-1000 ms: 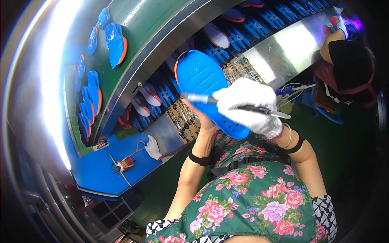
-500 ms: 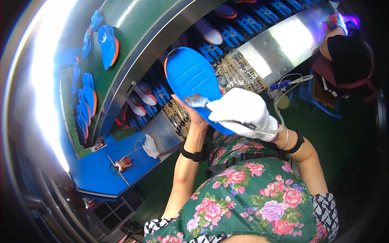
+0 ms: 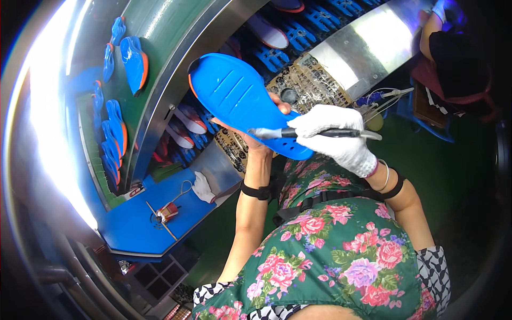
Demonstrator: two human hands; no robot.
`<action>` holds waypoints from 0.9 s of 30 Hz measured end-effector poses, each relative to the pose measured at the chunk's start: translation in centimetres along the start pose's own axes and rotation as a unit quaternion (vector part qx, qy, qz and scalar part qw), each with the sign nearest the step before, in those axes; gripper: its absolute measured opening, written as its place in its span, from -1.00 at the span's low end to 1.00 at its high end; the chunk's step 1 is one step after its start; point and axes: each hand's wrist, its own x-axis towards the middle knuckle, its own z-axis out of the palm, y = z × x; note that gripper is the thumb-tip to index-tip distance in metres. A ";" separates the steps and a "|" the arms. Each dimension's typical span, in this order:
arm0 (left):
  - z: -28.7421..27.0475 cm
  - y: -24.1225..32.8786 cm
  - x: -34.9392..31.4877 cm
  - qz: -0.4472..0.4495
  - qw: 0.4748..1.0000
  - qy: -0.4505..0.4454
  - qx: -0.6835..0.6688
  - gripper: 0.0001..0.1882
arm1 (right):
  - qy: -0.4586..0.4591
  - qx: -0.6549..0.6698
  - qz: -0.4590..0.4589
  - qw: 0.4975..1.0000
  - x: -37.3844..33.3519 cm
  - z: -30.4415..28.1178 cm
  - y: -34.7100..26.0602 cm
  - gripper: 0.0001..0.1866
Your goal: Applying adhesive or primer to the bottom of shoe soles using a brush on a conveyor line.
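Note:
A blue shoe sole (image 3: 226,90) with an orange edge at its toe end lies tilted in front of me. My bare left hand (image 3: 252,141) cradles it from beneath, fingertips curling over the far edge and thumb at the near side. In a white knit glove, my right hand (image 3: 325,118) grips a brush (image 3: 266,133) by its dark handle, from which a pale tube trails. The bristles rest on the sole's narrower part, close to several small holes in the heel end.
A conveyor belt (image 3: 154,32) at left carries several blue soles. Uppers stand on a rack with blue holders (image 3: 272,56). A blue table (image 3: 128,224) bears a red pot (image 3: 168,212) and white glove (image 3: 202,188). A co-worker's arm (image 3: 430,33) shows at far right.
The sole has shifted up and left. My right hand has turned, so the brush handle now shows, and the bristles sit nearer the sole's heel end.

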 end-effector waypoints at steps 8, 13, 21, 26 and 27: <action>-0.4 0.2 0.8 0.009 0.998 -0.036 -0.048 0.23 | -0.015 0.118 0.043 0.992 -1.0 0.2 0.1 -0.86; -1.8 0.3 1.2 0.012 0.999 -0.010 -0.041 0.20 | -0.024 -0.201 -0.166 0.965 -1.1 -0.6 -1.2 -0.80; -0.6 1.0 1.8 -0.027 0.995 0.041 -0.082 0.24 | -0.026 -0.020 -0.020 0.999 -1.7 -1.4 0.1 -0.87; 0.0 2.0 2.4 -0.075 0.996 0.039 0.034 0.16 | -0.113 -0.194 -0.187 0.957 -2.7 -0.9 -0.1 -0.80; -0.2 2.3 2.4 -0.103 0.994 0.017 0.000 0.19 | -0.135 -0.148 -0.152 0.968 -2.4 -1.0 -0.2 -0.83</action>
